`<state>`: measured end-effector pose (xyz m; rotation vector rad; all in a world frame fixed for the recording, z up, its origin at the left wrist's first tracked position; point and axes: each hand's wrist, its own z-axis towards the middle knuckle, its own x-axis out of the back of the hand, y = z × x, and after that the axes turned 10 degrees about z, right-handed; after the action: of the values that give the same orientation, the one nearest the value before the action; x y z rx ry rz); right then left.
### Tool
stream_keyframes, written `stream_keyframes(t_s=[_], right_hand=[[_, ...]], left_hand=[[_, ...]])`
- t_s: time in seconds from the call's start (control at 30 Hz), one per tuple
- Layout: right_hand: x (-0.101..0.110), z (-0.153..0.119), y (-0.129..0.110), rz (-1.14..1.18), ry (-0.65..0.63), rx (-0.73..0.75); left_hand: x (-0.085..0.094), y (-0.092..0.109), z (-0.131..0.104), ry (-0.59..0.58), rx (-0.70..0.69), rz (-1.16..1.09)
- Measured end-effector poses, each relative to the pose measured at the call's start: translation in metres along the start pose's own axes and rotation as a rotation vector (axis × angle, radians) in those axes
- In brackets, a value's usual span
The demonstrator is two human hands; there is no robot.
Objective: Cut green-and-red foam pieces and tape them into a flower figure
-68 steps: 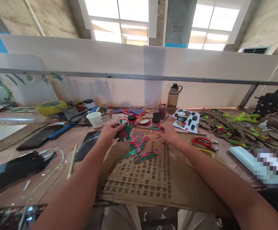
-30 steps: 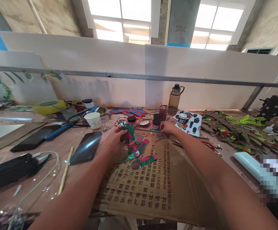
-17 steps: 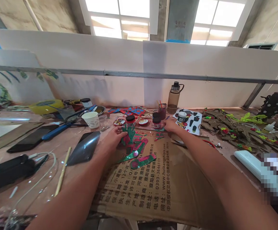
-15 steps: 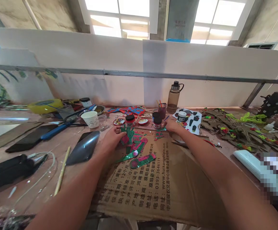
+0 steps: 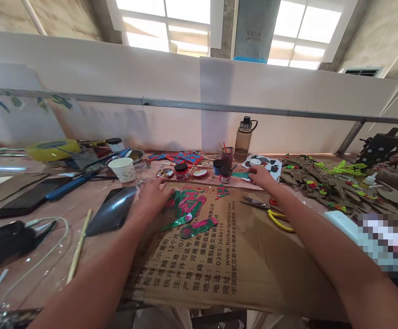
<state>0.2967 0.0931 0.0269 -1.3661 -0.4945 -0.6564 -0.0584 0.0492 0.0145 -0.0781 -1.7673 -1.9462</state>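
Note:
My left hand (image 5: pixel 155 197) is over the left edge of the green-and-pink painted cutouts (image 5: pixel 192 203), its fingers stretched out and apart. One green piece there lies partly under the fingers. The cutouts rest on a printed cardboard sheet (image 5: pixel 253 269); a lower green-and-pink strip (image 5: pixel 199 227) and a small one (image 5: pixel 222 192) lie apart. My right hand (image 5: pixel 263 177) pinches the end of a green strip (image 5: pixel 240 175) beyond the cardboard's far edge, beside the paint jars. Scissors (image 5: pixel 256 203) with yellow handles lie under my right forearm.
Paint jars (image 5: pixel 225 175), a brush cup (image 5: pixel 226 157) and a bottle (image 5: pixel 243 139) stand behind the cardboard. To the left are a paper cup (image 5: pixel 121 170), a dark phone-like slab (image 5: pixel 113 211) and a wooden stick (image 5: pixel 79 246). Brown cut pieces (image 5: pixel 315 183) are heaped at right.
My left hand has lowered and shifted left; the green piece it held upright now lies mostly hidden under it. My right hand has moved slightly right with the green strip, and the scissors show more fully.

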Motion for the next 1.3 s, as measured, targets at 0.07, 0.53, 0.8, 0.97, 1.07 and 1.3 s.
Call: stream_keyframes(t_s=[0.07, 0.53, 0.8, 0.97, 1.07, 1.3], right_hand=[[0.0, -0.013, -0.001, 0.18, 0.009, -0.006], [-0.032, -0.102, -0.054, 0.853, -0.13, 0.154], [0.034, -0.123, 0.017, -0.196, 0.073, 0.224], [0.039, -0.131, 0.072, -0.563, -0.154, 0.121], [0.036, -0.131, 0.075, -0.593, -0.183, 0.102], [0.038, -0.129, 0.048, -0.188, 0.045, 0.084]], left_hand=[[-0.004, 0.016, -0.011, 0.059, -0.073, 0.117], [-0.09, 0.069, -0.066, -0.485, 0.137, -0.617], [-0.088, 0.073, -0.065, -0.464, 0.182, -0.685], [-0.095, 0.074, -0.065, -0.458, 0.207, -0.731], [-0.099, 0.074, -0.065, -0.459, 0.204, -0.72], [-0.098, 0.067, -0.067, -0.547, 0.129, -0.695]])
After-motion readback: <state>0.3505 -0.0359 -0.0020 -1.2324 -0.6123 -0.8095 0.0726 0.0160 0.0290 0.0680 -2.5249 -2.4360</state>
